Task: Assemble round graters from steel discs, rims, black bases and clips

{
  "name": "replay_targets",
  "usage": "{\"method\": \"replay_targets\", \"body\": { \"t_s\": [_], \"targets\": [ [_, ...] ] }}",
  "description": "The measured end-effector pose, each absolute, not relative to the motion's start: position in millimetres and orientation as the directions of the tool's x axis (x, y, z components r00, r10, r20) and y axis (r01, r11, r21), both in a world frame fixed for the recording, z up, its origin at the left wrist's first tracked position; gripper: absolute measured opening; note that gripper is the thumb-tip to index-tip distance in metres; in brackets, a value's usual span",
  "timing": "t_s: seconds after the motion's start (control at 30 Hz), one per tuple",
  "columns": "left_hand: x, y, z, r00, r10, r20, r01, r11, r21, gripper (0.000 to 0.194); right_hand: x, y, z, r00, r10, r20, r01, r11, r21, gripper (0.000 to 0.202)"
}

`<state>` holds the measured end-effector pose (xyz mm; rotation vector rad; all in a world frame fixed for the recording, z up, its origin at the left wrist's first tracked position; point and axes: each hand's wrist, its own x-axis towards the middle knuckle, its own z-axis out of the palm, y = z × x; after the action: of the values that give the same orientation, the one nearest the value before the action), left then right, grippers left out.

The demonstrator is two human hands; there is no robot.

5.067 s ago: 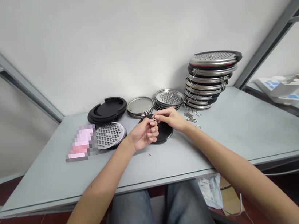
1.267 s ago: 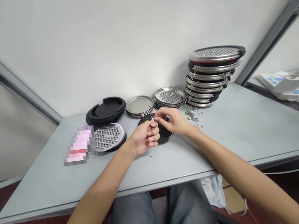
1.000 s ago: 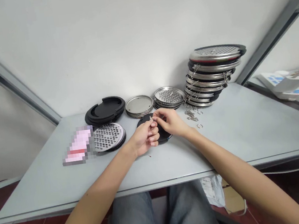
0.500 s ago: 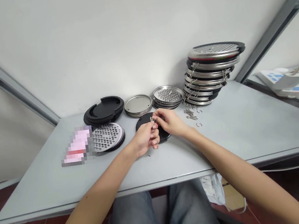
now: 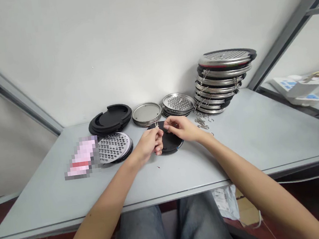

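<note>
My left hand (image 5: 150, 142) pinches a small metal clip (image 5: 156, 125) above the left part of a black round disc (image 5: 170, 141). Over the disc's upper right is my right hand (image 5: 180, 127), its fingers pressed together; whatever they hold, if anything, is too small to make out. The disc lies on the grey table (image 5: 156, 182). Small metal rings and clips (image 5: 201, 122) are scattered to the right of my right hand. Behind the disc stand a stack of perforated metal plates (image 5: 178, 103) and a stack of plain metal plates (image 5: 146, 113).
Black round trays (image 5: 110, 118) are stacked at the back left, with perforated discs (image 5: 114, 148) in front. A blurred pink item (image 5: 81, 157) lies at the left. A tall stack of assembled discs (image 5: 225, 81) stands at the back right. White boxes (image 5: 296, 89) sit further right.
My left hand has moved slightly left with the metal clip, and my hands are now apart. More of the black disc shows between them. The view has shifted slightly.
</note>
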<state>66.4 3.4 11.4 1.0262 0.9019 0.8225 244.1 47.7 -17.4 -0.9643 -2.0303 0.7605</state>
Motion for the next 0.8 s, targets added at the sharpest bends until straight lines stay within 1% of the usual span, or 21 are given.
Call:
{"method": "replay_targets", "body": {
  "t_s": [0.1,0.23,0.3,0.4,0.47,0.57,0.67,0.8],
  "targets": [
    [62,6,13,0.422,0.876,-0.234,-0.149,0.322,0.935,0.026,245,50,-18,-0.395,0.846,0.358,0.324,0.493,-0.807,0.021],
    [59,7,14,0.502,0.822,-0.269,-0.107,0.368,0.924,0.030,242,48,-13,-0.379,0.879,0.288,0.133,0.360,-0.923,0.035],
    [58,7,14,0.548,0.786,-0.286,-0.069,0.383,0.921,0.034,240,46,-11,-0.394,0.880,0.266,0.062,0.314,-0.947,0.038],
    [56,9,11,0.570,0.773,-0.278,-0.016,0.349,0.937,0.041,240,45,-9,-0.418,0.877,0.239,0.024,0.274,-0.961,0.035],
    [56,11,9,0.543,0.804,-0.240,-0.019,0.298,0.954,0.043,242,46,-9,-0.406,0.889,0.215,0.008,0.238,-0.971,0.033],
    [57,13,6,0.452,0.872,-0.189,-0.030,0.227,0.973,0.043,243,47,-9,-0.379,0.910,0.170,-0.019,0.176,-0.984,0.031],
    [60,14,4,0.368,0.919,-0.141,-0.015,0.158,0.987,0.043,243,48,-9,-0.398,0.908,0.129,-0.052,0.118,-0.992,0.031],
    [64,13,2,0.343,0.935,-0.085,-0.016,0.097,0.995,0.046,241,47,-13,-0.399,0.910,0.114,-0.045,0.104,-0.994,0.033]
  ]
}}
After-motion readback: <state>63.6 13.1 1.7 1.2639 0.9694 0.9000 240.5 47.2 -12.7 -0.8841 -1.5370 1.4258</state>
